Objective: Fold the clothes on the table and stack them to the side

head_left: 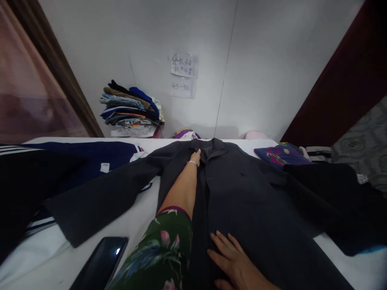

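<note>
Garment: a dark grey coat [242, 193] is lying front-up and spread flat on the white table [45, 245], collar toward the wall, sleeves extending out to both sides.
Left hand: the left hand [196, 157] is reaching far forward and resting on the coat at the collar; the fingers are lying on the lapel edge, and whether they are pinching the cloth or only pressing on it cannot be told at this distance. A thin bracelet is sitting on the wrist.
Left sleeve: a floral sleeve [163, 253], green with pink flowers, is covering the upper arm, ending above the bare forearm.
Right hand: the right hand [234, 262] is lying palm-down on the lower front of the coat, fingers spread apart and flat, gripping nothing.
Phone: a black phone [101, 262] is lying on the table just beside the left sleeve of the coat, screen up.
Left-side clothing: a navy garment with white stripes [90, 155] is lying beyond the coat's left sleeve.
Right-side clothing: a blue patterned cloth [281, 155] and a black garment [329, 181] are lying near the coat's right sleeve.
Background: a stack of folded clothes [131, 108] is standing against the wall, and two handwritten paper notes [184, 74] are hanging above it to the right.
</note>
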`<state>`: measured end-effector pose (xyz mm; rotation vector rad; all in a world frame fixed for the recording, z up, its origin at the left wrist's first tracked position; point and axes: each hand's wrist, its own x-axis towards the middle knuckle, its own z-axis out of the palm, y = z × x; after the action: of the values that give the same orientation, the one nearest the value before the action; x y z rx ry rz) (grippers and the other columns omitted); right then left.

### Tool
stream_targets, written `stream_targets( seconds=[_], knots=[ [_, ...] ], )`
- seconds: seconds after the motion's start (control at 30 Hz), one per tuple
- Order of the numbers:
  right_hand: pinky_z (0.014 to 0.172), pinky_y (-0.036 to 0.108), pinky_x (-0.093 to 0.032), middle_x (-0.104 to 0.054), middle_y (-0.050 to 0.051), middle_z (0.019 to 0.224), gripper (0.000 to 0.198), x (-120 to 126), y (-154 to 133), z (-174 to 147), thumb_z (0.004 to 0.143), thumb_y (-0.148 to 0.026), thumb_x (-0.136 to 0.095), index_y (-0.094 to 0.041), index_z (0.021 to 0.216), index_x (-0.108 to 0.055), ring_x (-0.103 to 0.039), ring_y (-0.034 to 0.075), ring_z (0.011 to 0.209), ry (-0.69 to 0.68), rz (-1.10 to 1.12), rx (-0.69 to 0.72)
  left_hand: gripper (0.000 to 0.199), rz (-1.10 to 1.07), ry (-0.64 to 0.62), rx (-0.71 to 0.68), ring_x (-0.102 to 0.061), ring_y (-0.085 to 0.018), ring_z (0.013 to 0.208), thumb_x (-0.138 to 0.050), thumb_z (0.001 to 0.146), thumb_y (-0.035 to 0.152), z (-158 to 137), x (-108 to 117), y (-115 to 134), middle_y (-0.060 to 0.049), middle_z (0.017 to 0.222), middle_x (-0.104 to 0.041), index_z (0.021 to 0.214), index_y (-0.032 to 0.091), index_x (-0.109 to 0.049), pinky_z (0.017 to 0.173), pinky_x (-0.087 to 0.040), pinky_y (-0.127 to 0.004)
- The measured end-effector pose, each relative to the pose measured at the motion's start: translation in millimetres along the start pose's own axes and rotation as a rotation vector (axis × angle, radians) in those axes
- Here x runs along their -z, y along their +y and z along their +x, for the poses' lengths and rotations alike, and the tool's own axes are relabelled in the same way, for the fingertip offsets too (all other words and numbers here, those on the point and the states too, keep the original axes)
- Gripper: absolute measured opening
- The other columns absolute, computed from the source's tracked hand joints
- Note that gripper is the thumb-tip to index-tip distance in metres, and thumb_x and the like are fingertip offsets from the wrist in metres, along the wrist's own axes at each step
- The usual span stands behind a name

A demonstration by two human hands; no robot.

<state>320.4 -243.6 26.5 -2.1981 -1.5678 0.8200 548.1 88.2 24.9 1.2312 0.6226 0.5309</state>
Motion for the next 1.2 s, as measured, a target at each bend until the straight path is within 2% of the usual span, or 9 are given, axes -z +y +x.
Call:
stream_targets(
  seconds=[0.1,0.27,0.5,0.67,0.77,0.9,1.0,1.1,1.2],
  knots=[
    [0.111,0.057,-0.016,-0.015,0.0,0.151,0.079,-7.8,1.7,-1.1,0.07,-0.024,-0.062,-0.04,0.142,-0.034,-0.017,0.032,0.139,0.083,-0.043,0.018,0.035,-0.025,-0.024,0.12,-0.061,-0.019,0.097,-0.052,0.091,0.037,-19.2,14.0,-5.2,-0.01,0.115,-0.059,0.118,0.015,-0.054,0.081,-0.052,-0.037],
    [0.113,0.055,-0.014,-0.019,0.007,0.153,0.06,-9.1,-15.9,-8.2,0.083,-0.026,-0.052,-0.028,0.142,-0.039,-0.014,0.028,0.141,0.113,-0.083,-0.05,0.038,0.034,-0.036,0.202,-0.064,-0.024,0.097,-0.061,0.084,0.042,-51.5,52.2,15.1,-0.018,0.117,-0.06,0.111,0.016,-0.056,0.077,-0.053,-0.033],
    [0.114,0.052,-0.014,-0.019,0.007,0.154,0.049,-24.2,-33.0,-27.6,0.092,-0.03,-0.042,-0.027,0.141,-0.04,-0.012,0.024,0.142,0.17,-0.106,-0.06,0.023,0.306,0.071,0.104,-0.066,-0.023,0.091,-0.066,0.08,0.035,-97.7,139.5,46.9,-0.014,0.102,-0.066,0.093,0.017,-0.061,0.076,-0.053,-0.033],
    [0.115,0.051,-0.014,-0.021,0.005,0.154,0.048,-37.0,-31.2,-40.8,0.094,-0.035,-0.039,-0.028,0.141,-0.039,-0.014,0.023,0.142,0.187,-0.074,-0.038,0.02,0.682,0.187,0.024,-0.056,-0.033,0.114,-0.071,0.072,0.033,-124.4,188.8,60.0,-0.016,0.097,-0.068,0.07,0.015,-0.063,0.09,-0.046,-0.036],
    [0.115,0.05,-0.014,-0.02,0.005,0.154,0.049,-38.4,-32.0,-41.8,0.094,-0.039,-0.039,-0.028,0.142,-0.038,-0.013,0.023,0.142,0.179,-0.07,-0.056,0.028,0.875,0.219,0.027,-0.048,-0.037,0.122,-0.076,0.065,0.039,-134.0,192.9,55.2,-0.021,0.105,-0.066,0.071,0.013,-0.065,0.096,-0.042,-0.039],
    [0.116,0.049,-0.013,-0.019,0.004,0.154,0.05,-36.0,-35.5,-39.8,0.094,-0.039,-0.04,-0.028,0.142,-0.037,-0.012,0.023,0.143,0.163,-0.088,-0.088,0.046,1.04,0.212,0.034,-0.055,-0.039,0.114,-0.071,0.067,0.048,-131.6,173.3,46.6,-0.026,0.113,-0.063,0.091,0.009,-0.067,0.093,-0.044,-0.044],
    [0.116,0.05,-0.012,-0.018,0.004,0.154,0.051,-34.8,-38.4,-39.6,0.094,-0.041,-0.041,-0.028,0.143,-0.035,-0.01,0.023,0.143,0.153,-0.08,-0.1,0.042,1.108,0.212,-0.015,-0.057,-0.033,0.114,-0.06,0.078,0.044,-121.4,160.9,49.1,-0.02,0.119,-0.062,0.106,0.013,-0.064,0.091,-0.045,-0.038],
    [0.115,0.051,-0.013,-0.016,0.005,0.155,0.052,-36.3,-40.6,-39.8,0.094,-0.041,-0.041,-0.028,0.144,-0.033,-0.01,0.023,0.143,0.146,-0.056,-0.068,0.035,1.161,0.226,-0.083,-0.054,-0.025,0.118,-0.048,0.088,0.038,-108.9,161.7,56.3,-0.014,0.125,-0.06,0.114,0.018,-0.059,0.092,-0.044,-0.032],
    [0.115,0.053,-0.013,-0.016,0.006,0.155,0.051,-40.2,-40.4,-39.5,0.094,-0.04,-0.042,-0.029,0.143,-0.034,-0.011,0.024,0.143,0.163,-0.061,-0.011,0.033,1.218,0.206,-0.069,-0.056,-0.026,0.116,-0.054,0.085,0.036,-100.8,170.0,60.5,-0.016,0.121,-0.062,0.11,0.015,-0.061,0.091,-0.044,-0.032]
  ],
)
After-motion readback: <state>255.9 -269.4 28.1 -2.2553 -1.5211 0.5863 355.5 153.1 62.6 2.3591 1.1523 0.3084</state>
